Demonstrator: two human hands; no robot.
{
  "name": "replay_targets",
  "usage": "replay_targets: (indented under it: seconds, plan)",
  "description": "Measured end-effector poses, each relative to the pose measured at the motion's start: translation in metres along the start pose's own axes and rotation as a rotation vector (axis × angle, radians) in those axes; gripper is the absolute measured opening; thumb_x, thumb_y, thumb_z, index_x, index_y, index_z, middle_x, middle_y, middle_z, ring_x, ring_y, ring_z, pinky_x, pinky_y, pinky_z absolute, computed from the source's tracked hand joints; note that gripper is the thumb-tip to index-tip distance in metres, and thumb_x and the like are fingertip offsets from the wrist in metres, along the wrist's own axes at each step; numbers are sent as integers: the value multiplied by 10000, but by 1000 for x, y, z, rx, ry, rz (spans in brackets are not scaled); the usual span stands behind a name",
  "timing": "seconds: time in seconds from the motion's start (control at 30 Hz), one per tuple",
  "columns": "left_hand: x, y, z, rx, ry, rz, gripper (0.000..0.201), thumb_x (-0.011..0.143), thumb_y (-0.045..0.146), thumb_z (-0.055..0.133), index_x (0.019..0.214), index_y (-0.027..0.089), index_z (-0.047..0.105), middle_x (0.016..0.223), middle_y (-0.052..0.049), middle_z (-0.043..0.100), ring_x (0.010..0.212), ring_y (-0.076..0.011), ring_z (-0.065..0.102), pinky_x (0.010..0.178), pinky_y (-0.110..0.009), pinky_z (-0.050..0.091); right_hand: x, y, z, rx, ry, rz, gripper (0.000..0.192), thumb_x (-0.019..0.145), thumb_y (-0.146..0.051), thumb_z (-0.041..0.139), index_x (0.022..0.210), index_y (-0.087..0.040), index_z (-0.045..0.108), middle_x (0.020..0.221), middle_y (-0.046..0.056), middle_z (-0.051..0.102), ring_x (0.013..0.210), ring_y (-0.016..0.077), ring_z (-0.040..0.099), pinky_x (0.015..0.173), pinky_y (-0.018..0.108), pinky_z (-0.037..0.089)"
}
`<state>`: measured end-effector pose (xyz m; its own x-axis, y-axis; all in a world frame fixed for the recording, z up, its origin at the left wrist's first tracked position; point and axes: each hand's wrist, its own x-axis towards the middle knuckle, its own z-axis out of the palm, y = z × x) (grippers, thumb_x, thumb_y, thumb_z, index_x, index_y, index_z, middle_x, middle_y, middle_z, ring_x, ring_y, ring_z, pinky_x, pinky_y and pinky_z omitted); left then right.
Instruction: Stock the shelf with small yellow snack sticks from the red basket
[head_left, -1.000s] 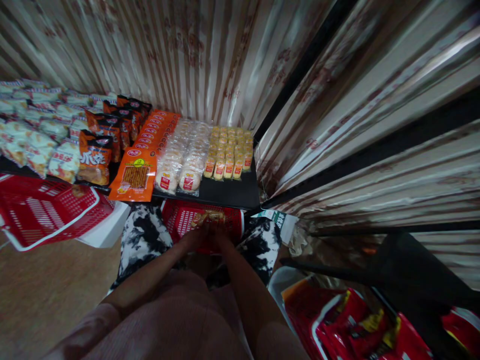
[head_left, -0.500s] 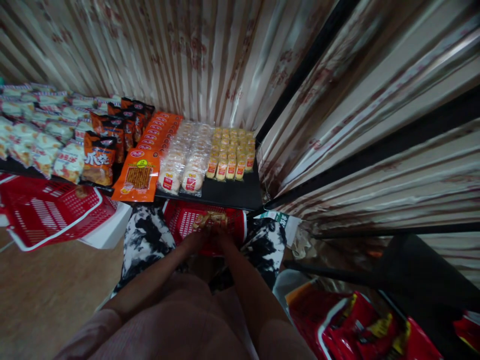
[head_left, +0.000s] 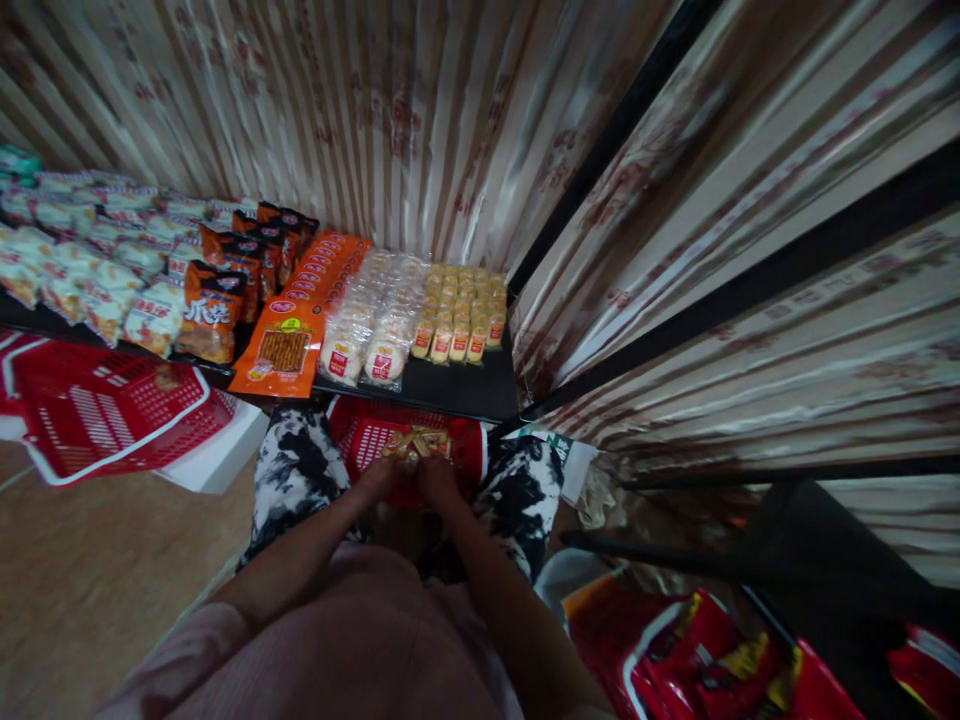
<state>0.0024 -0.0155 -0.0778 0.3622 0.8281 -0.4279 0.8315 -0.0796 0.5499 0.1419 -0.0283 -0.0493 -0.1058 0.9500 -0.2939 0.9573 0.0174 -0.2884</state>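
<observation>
A red shopping basket (head_left: 469,455) sits between my knees. Inside it are small golden-wrapped snack packets (head_left: 420,440). My left hand (head_left: 384,475) and my right hand (head_left: 436,480) are close together over the basket, their fingers curled at the near side of these packets. Both look closed on them, though the dim light hides the fingertips. Just beyond the basket, a black shelf (head_left: 465,390) carries yellow-wrapped snack bars (head_left: 461,335) in rows. Left of those bars stand clear packs of round pale crackers (head_left: 386,360).
Orange snack bags (head_left: 283,350), black-and-orange bags (head_left: 210,315) and white bags (head_left: 154,315) line the shelf leftward. Another red basket (head_left: 120,410) with a white handle is at the left. Red packages (head_left: 697,640) lie at lower right, below black bars and a pleated curtain (head_left: 420,120).
My hands have shifted slightly, and more of the golden packets shows between them. The view has turned a little, moving the shelf's left part to the right.
</observation>
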Motion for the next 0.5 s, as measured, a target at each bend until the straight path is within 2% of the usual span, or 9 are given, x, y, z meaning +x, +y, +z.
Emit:
replay_targets:
  seconds: [0.07, 0.13, 0.23, 0.3, 0.37, 0.43, 0.5]
  plan:
    - [-1, -2, -2, -27, 30, 6, 317, 871, 212, 353, 1089, 124, 566, 1179, -172, 576, 1098, -246, 543, 923, -345, 394, -6, -7, -2, 5, 29, -38, 307, 814, -138, 410, 954, -142, 683, 1032, 139, 648, 989, 221, 568, 879, 303, 402]
    - [-2, -4, -6, -159, 113, -11, 328, 856, 232, 386, 1123, 134, 548, 1253, -164, 526, 1171, -244, 485, 977, -347, 348, -11, -13, 0, 18, 57, -81, 343, 814, -119, 404, 1044, -150, 657, 1096, 129, 627, 1046, 220, 540, 920, 317, 379]
    - [-5, -5, -11, -434, 271, -84, 337, 845, 310, 404, 1087, 145, 570, 1202, -154, 565, 1161, -246, 489, 983, -360, 341, -15, -19, 6, 39, 80, -159, 350, 813, -116, 414, 1072, -151, 648, 1187, 128, 582, 1120, 226, 491, 969, 344, 344]
    - [-6, -4, -12, -636, 322, -156, 346, 850, 366, 385, 1032, 152, 587, 1056, -140, 635, 1044, -237, 566, 913, -353, 401, -16, -20, 9, 51, 96, -220, 336, 822, -129, 411, 1050, -143, 657, 1231, 131, 552, 1149, 229, 464, 991, 355, 325]
    - [-6, -2, -12, -879, 306, -236, 348, 844, 407, 390, 973, 155, 591, 844, -104, 668, 826, -211, 630, 764, -325, 469, -15, -19, 12, 64, 107, -268, 330, 826, -132, 405, 1032, -132, 662, 1257, 133, 531, 1163, 228, 446, 1000, 359, 318]
    - [-6, -1, -12, -1071, 285, -294, 295, 812, 407, 457, 892, 156, 589, 658, -48, 632, 617, -169, 610, 606, -274, 475, -13, -18, 14, 84, 107, -292, 320, 814, -121, 414, 1004, -132, 671, 1259, 127, 531, 1168, 221, 440, 1004, 356, 316]
    - [-5, -1, -11, -1155, 320, -330, 183, 762, 338, 543, 794, 160, 574, 566, -4, 581, 512, -132, 559, 519, -229, 443, -10, -17, 15, 124, 100, -298, 320, 790, -107, 437, 1003, -145, 674, 1233, 117, 554, 1152, 213, 458, 1002, 352, 322]
